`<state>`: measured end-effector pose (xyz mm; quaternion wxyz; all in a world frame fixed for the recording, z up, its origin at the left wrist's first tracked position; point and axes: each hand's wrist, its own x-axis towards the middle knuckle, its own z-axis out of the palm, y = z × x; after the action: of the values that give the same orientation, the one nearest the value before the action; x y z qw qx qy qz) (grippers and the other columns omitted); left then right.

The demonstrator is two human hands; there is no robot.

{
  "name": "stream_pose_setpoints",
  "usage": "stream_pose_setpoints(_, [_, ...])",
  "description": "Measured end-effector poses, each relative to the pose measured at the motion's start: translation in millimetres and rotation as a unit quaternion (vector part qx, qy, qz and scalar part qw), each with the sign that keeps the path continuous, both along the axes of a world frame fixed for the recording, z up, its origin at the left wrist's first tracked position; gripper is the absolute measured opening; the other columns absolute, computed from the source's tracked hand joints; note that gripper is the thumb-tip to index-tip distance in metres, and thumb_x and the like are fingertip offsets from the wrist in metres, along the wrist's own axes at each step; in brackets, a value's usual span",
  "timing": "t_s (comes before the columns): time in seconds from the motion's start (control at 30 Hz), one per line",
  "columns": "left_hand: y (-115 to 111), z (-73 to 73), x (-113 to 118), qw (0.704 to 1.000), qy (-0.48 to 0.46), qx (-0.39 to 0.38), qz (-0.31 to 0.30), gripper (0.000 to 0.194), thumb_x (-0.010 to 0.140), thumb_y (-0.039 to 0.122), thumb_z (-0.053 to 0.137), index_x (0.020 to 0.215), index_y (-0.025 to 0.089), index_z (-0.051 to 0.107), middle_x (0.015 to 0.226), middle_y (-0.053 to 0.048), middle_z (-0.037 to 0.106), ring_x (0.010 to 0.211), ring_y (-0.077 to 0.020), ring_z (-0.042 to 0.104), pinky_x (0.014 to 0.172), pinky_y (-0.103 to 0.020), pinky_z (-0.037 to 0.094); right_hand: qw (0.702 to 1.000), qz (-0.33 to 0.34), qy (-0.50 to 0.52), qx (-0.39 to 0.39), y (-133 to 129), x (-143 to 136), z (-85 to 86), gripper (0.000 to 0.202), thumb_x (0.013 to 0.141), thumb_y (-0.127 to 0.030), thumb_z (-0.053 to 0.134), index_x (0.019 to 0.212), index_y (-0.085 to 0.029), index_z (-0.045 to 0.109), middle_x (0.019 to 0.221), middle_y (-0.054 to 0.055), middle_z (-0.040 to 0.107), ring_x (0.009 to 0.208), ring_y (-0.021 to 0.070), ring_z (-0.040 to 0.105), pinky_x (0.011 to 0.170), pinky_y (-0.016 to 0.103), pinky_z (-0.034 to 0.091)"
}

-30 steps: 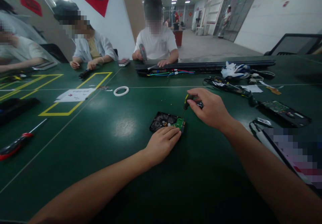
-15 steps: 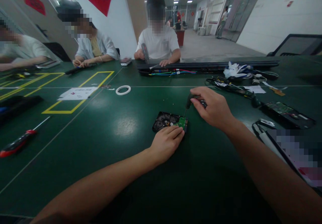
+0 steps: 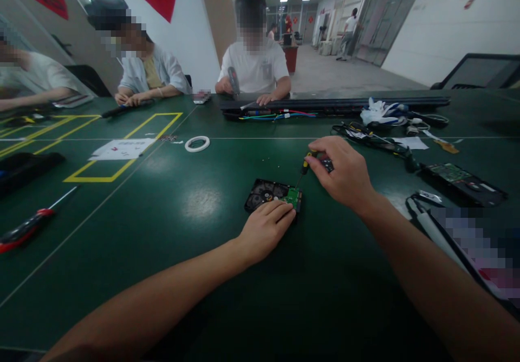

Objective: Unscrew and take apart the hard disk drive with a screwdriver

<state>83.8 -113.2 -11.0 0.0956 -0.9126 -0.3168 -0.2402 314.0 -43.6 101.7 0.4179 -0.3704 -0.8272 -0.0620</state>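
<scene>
Hard drive point(image 3: 257, 189) lies flat before us, mid-table. From the left, we see a red-and-black screwdriver point(image 3: 31, 224), a white sheet point(image 3: 122, 149) and a white ring point(image 3: 197, 144). Our left hand point(image 3: 266, 229) lies over the drive's near side, fingers close together; its thumb is hidden, so we cannot tell whether it grips. Our right hand point(image 3: 345, 172) pinches a small black-and-yellow screwdriver point(image 3: 304, 166), tilted, shaft towards the green board point(image 3: 293, 195); we cannot tell if the tip touches. Farther right lies a black device point(image 3: 473, 187).
</scene>
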Motion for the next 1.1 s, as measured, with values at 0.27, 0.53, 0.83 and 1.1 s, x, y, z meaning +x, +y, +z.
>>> stream_pose_setpoints(0.27, [-0.9,1.1,-0.3,1.0,0.009,-0.005,0.015,0.032,0.107,0.017,0.051,0.135,0.017,0.065,0.138,-0.01,0.067,0.122,-0.0258,0.061,0.104,-0.043,0.052,0.999,0.042,-0.024,0.007,-0.6,1.9,0.5,0.028,0.098,-0.019,0.057,0.124,-0.022,0.065,0.123,0.013,0.069,0.118,0.0303,0.065,0.102,0.05,0.053])
stream_pose_setpoints(0.53, [0.9,-1.7,-0.9,1.0,0.012,-0.003,0.013,0.032,0.106,0.018,0.052,0.135,0.018,0.065,0.138,-0.01,0.067,0.121,-0.0261,0.061,0.103,-0.044,0.051,1.0,0.013,-0.003,0.019,1.1,1.3,-0.3,0.026,0.098,-0.026,0.063,0.122,-0.02,0.07,0.11,0.013,0.069,0.102,0.0284,0.069,0.091,0.046,0.058])
stream_pose_setpoints(0.83, [2.1,-4.7,-2.6,1.0,0.006,-0.012,0.008,0.033,0.106,0.018,0.052,0.136,0.017,0.065,0.138,-0.01,0.066,0.121,-0.0268,0.06,0.104,-0.044,0.051,1.0,0.021,-0.019,0.001,1.8,3.7,1.1,0.025,0.098,-0.021,0.06,0.122,-0.02,0.068,0.117,0.013,0.072,0.111,0.03,0.069,0.097,0.049,0.056])
stream_pose_setpoints(1.1, [1.7,-0.2,-2.0,1.0,0.01,-0.018,0.005,0.033,0.107,0.018,0.05,0.137,0.016,0.064,0.139,-0.011,0.066,0.121,-0.0271,0.059,0.103,-0.044,0.052,0.999,0.035,-0.011,0.014,1.9,2.9,0.7,0.023,0.098,-0.022,0.062,0.12,-0.019,0.068,0.125,0.015,0.072,0.118,0.0311,0.069,0.102,0.05,0.056])
